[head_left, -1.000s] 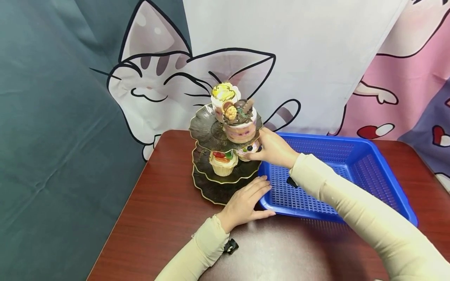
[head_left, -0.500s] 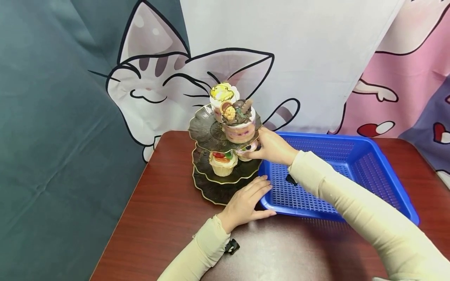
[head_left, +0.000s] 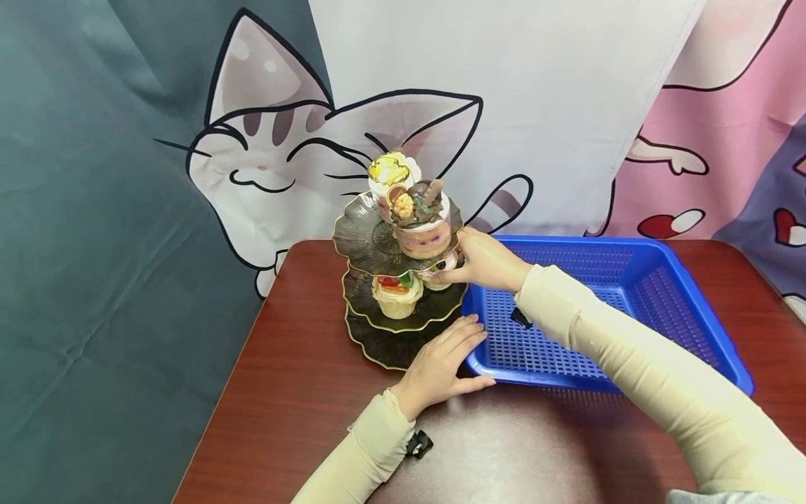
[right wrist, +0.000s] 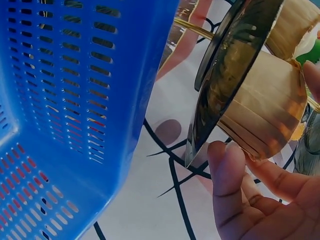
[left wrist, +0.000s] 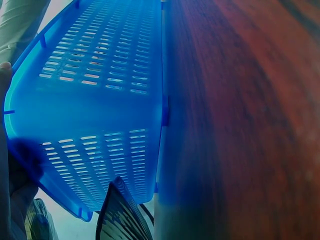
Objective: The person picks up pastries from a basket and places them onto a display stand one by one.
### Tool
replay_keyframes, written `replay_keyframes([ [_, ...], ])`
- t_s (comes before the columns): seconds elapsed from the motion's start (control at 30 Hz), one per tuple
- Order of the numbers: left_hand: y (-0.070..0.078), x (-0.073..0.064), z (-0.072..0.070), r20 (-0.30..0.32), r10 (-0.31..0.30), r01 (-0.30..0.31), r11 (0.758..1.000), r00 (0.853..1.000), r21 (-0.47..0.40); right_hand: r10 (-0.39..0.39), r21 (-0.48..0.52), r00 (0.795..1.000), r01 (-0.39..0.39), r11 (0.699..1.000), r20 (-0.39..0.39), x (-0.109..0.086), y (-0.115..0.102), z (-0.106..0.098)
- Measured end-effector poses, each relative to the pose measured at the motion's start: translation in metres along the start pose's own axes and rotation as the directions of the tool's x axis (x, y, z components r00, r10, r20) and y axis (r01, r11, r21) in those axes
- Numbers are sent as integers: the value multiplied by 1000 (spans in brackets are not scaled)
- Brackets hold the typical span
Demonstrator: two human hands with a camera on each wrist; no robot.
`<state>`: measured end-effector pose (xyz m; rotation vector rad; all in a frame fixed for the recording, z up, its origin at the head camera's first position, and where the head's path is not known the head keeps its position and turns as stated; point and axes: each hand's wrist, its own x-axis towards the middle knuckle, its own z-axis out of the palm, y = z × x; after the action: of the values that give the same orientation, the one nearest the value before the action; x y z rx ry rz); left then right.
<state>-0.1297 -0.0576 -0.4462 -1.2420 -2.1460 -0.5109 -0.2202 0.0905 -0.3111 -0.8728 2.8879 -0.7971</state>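
On the middle tier of a three-tier cake stand (head_left: 371, 238), my right hand (head_left: 492, 260) holds a cupcake (head_left: 441, 277) whose top is partly covered by the tier above. In the right wrist view, fingertips (right wrist: 229, 167) curl about the pleated wrapper of this cupcake (right wrist: 270, 107), close against the plate (right wrist: 225, 70). A second cupcake (head_left: 397, 302) with red and green topping sits beside it. My left hand (head_left: 437, 367) rests on the near left corner of a blue plastic basket (head_left: 554, 380), fingers extended on its rim and thumb along the front edge.
The top tier carries a chocolate-topped dessert cup (head_left: 423, 236) and a yellow-topped one (head_left: 388, 178). The basket stands right of the stand, close against it, on a reddish-brown table (head_left: 271, 392). A cat-printed cloth (head_left: 403, 42) hangs behind.
The head view shifts slightly. My right hand stays at the cupcake, which sinks a little further from sight behind the top tier and fingers. My left hand keeps its place on the basket corner.
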Motion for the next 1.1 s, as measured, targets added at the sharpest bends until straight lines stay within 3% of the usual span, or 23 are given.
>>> replay_keyframes([
  [0.63, 1, 0, 0, -8, 7, -7, 1000, 1000, -4, 49, 15, 999, -49, 999, -12, -3, -2, -4],
  [1.1, 1, -1, 0, -11, 3, -3, 1000, 1000, -12, 73, -36, 997, -74, 997, -19, -8, -2, -8],
])
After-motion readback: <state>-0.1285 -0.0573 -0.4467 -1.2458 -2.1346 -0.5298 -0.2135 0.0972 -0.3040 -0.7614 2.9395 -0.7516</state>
